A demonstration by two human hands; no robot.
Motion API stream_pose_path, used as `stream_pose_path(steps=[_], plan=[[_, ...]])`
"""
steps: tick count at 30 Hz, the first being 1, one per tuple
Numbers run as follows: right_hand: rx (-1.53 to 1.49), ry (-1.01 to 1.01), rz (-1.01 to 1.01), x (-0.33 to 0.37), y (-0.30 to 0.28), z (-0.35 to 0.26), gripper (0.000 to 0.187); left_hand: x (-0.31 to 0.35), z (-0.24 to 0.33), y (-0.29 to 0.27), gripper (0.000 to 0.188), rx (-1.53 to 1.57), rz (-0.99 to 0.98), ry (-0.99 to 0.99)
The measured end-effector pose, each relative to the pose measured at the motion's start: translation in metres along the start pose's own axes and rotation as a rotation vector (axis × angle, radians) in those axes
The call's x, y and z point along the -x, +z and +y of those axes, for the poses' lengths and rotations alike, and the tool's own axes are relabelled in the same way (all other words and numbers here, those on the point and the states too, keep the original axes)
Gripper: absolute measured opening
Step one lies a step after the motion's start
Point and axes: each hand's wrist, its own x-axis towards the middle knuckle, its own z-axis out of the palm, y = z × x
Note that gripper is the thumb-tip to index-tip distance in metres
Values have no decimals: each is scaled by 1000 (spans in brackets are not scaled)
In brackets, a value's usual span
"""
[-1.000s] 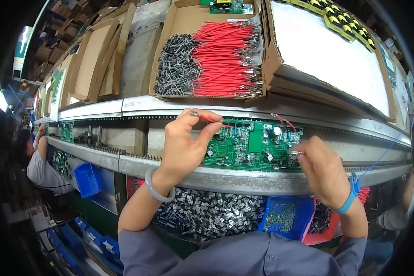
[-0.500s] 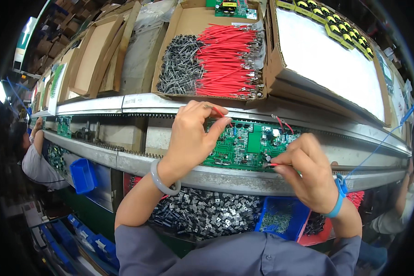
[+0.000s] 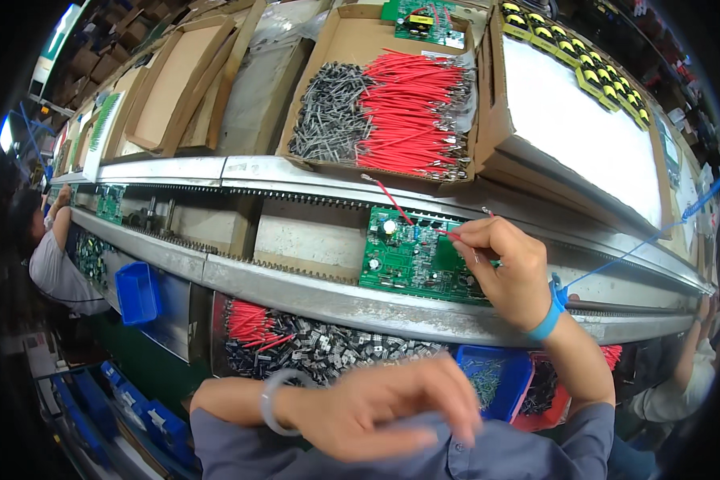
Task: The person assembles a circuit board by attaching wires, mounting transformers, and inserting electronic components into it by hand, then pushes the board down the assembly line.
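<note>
Right of centre in my frame, the green circuit board sits between the two edges of the metal rail, its right part hidden from me by the right hand. That hand has its thumb and forefinger pinched on a red wire, just above the board; I can see only a short length of it, so I cannot tell whether its end touches the board. A second, leaning red wire rises from the board's upper edge and tilts to the upper left, its metal tip clear of the rail. I have the left hand at bottom centre, blurred, thumb and fingers apart, in front of the grey shirt and just below the heap of small metal-tabbed parts. A pale bangle circles the left wrist, and a blue strap the right. At top centre I see a cardboard box with black parts on its left and a bundle of red wires beside them. Yellow-and-black coils stand at upper right. A blue bin shows at lower right, and a blue tray at left, near a co-worker.
</note>
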Motion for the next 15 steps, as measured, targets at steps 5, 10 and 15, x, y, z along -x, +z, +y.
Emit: stream_pose_path(steps=[5,10,15], plan=[[87,21,-40,3,1,4,14,-6,-33,44,42,768,-297,-241],[60,27,-9,0,5,3,17,-19,-38,37,50,845,-486,-289],[85,48,-27,-5,5,5,16,-14,-41,23,40,705,-599,-334]])
